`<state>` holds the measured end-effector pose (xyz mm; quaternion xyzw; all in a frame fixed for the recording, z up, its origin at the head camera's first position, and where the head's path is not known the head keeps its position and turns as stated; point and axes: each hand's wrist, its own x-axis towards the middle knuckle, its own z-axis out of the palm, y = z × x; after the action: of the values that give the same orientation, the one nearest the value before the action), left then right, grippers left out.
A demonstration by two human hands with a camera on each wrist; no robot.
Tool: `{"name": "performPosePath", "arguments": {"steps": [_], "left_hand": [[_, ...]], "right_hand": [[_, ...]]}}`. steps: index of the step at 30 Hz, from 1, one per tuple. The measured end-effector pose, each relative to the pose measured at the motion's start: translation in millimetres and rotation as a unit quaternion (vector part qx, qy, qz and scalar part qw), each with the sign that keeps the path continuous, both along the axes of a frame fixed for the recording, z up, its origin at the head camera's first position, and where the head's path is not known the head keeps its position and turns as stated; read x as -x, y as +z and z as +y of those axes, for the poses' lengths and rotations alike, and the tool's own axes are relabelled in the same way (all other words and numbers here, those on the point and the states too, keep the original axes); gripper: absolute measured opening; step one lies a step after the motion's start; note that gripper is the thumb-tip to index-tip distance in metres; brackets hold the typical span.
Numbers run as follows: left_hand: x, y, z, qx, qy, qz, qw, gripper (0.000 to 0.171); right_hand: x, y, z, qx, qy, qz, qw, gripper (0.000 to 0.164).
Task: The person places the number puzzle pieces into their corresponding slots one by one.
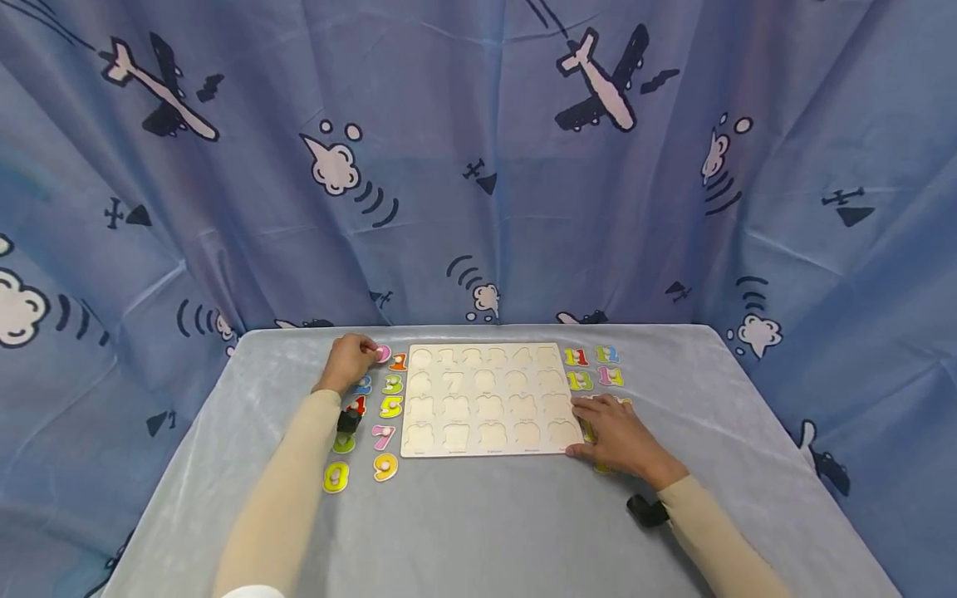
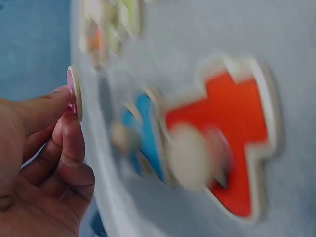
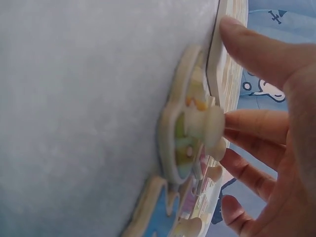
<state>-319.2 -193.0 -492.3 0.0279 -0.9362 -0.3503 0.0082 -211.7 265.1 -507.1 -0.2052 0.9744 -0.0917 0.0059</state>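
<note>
My left hand [image 1: 346, 364] is at the far left of a grey table [image 1: 478, 523], finger and thumb clamped on a rounded pink piece [image 1: 384, 354]. The piece is just left of the far left corner of a pale puzzle board [image 1: 473, 397], beside an orange number 1 [image 1: 399, 362]. Its pink face turns toward my fingertips and its pale back faces away. The left wrist view catches it almost edge-on, a thin strip running up and down that view; its long axis appears close to upright there, though my fingers cover part of it. Whatever is printed on it cannot be read.

The board lies flat, its long side running left to right; the lettering on it is too small to read. My right hand [image 1: 613, 433] is at its right edge, thumb and fingers apart, thumb by the near right corner, hiding some of the number pieces beneath. Farther away are a red 11 [image 1: 576, 357] and a blue 12 [image 1: 606, 355].

On the left, a black wrist camera [image 1: 348, 421] partly covers a red 4 [image 1: 357, 405], which is blurred in the left wrist view. Nearest me are a yellow 8 [image 1: 336, 477] and an orange 9 [image 1: 385, 467].
</note>
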Motion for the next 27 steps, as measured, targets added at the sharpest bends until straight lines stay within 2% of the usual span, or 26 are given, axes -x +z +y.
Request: {"name": "performPosePath", "arguments": {"steps": [3,7,18,27], "left_hand": [[-0.3,6.4,10.0,-0.010,-0.017,0.026,0.9995,0.018],[-1.1,10.1,23.5,-0.015,-0.031,0.036,0.9988,0.016],[4.7,3.5,51.2,-0.021,-0.044,0.019,0.9986,0.015],[11.0,-3.2,63.7,0.015,-0.052,0.016,0.9984,0.015]], "right_hand": [[1.2,2.2,0.6,0.000,0.001,0.002,1.000,0.080],[2.2,2.6,1.2,-0.003,0.005,0.002,1.000,0.081],[2.0,-0.1,1.9,0.001,0.007,-0.004,1.000,0.080],[2.3,-1.0,2.6,-0.004,-0.002,-0.009,1.000,0.081]]}}
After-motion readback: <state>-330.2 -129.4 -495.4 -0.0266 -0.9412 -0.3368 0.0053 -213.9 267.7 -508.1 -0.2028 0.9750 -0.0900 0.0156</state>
